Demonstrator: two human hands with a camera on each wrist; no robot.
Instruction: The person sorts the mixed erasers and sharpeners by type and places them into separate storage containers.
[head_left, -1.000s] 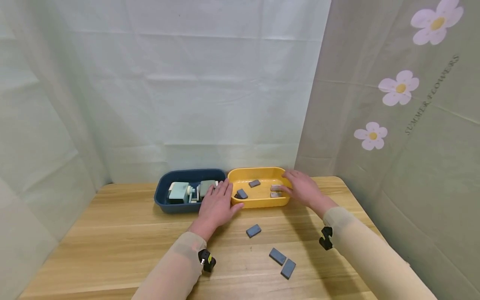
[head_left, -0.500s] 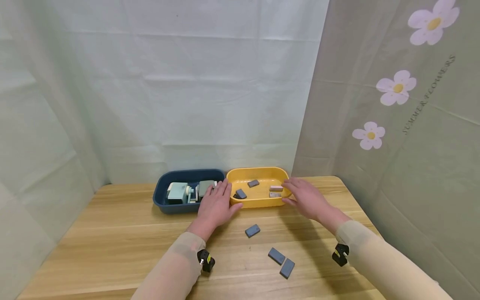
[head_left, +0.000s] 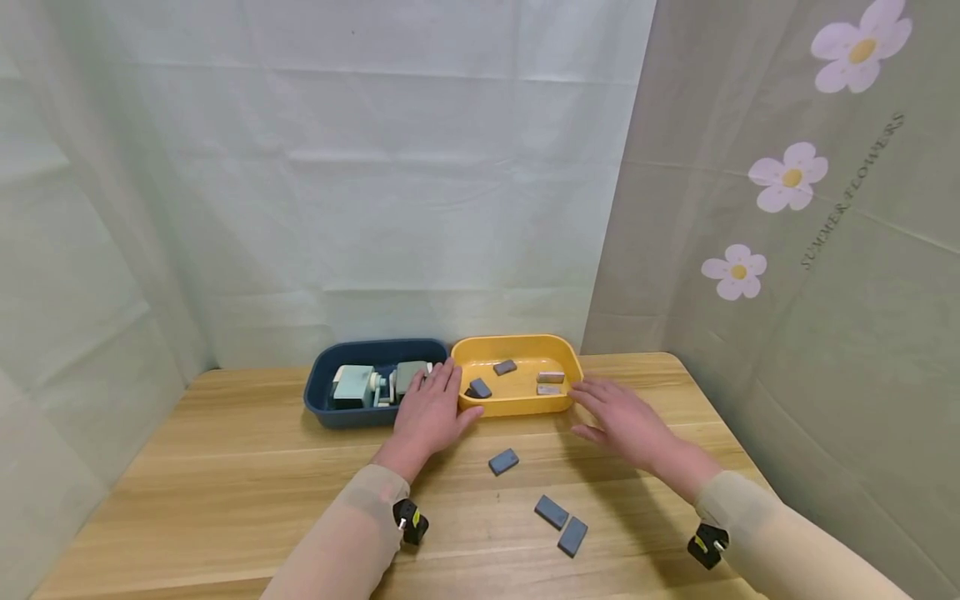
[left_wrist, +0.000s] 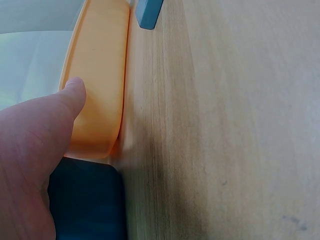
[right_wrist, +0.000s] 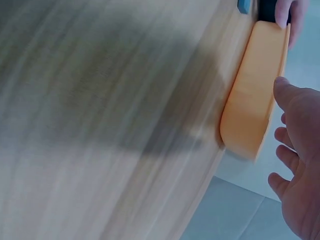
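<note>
My left hand (head_left: 430, 412) rests with straight fingers across the join of the navy tray (head_left: 330, 417) and the yellow tray (head_left: 517, 407). Its thumb touches the yellow tray's front wall. Light-green and grey plastic objects (head_left: 354, 386) lie in the navy tray, partly covered by the fingers. At the yellow tray's right front corner, my right hand (head_left: 626, 423) hovers with loosely spread fingers, holding nothing. Inside this tray are several small flat rectangular blocks, among them a dark grey block (head_left: 506, 367) at the back and a paler block (head_left: 551, 377) on the right.
Three dark grey blocks lie on the wooden table: one block (head_left: 503, 462) just before the yellow tray, another block (head_left: 551, 512) and a third block (head_left: 573, 537) nearer me. A pale cloth backdrop (head_left: 420, 208) stands right behind both trays, and a flowered curtain (head_left: 840, 350) closes the right side.
My right hand has drawn back from over the yellow tray's right end, toward me and to the right, its fingers leaving the tray's inside. The left hand stays on the trays.
</note>
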